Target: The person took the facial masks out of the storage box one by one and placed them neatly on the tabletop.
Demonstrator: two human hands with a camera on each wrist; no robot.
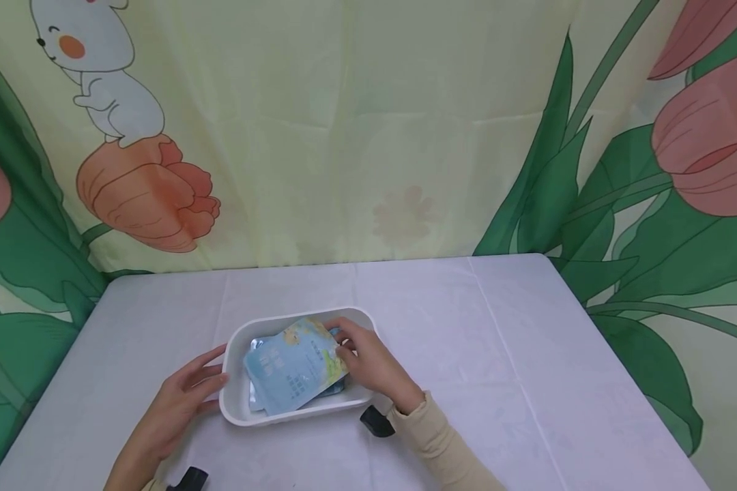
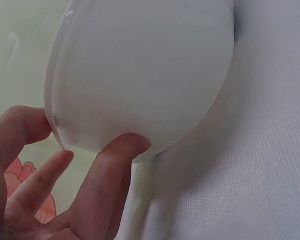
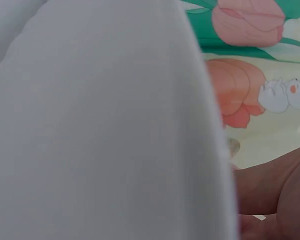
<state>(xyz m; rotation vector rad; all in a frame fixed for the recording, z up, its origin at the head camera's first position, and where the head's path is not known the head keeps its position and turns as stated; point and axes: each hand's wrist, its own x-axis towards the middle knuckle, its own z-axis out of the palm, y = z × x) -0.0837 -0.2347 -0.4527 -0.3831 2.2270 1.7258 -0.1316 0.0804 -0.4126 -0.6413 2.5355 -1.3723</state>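
A white tray [image 1: 295,417] with rounded corners sits near the front of the table. My left hand [image 1: 184,392] holds its left end, and in the left wrist view a finger [image 2: 132,145] presses the outer wall. Inside the tray lies a light blue flat packet [image 1: 291,368], printed with pale lettering and yellow-green pictures. My right hand [image 1: 368,354] reaches over the tray's right side and pinches the packet's right edge. More packets show beneath it, one with a silvery edge [image 1: 256,399]. In the right wrist view the tray's wall [image 3: 115,125] hides most of the fingers.
The table [image 1: 467,382] wears a white cloth with fold creases. Behind it hangs a pale yellow curtain [image 1: 344,136] printed with tulips and a white animal. Black wrist straps or mounts show at the right wrist [image 1: 377,421] and the left wrist [image 1: 190,479].
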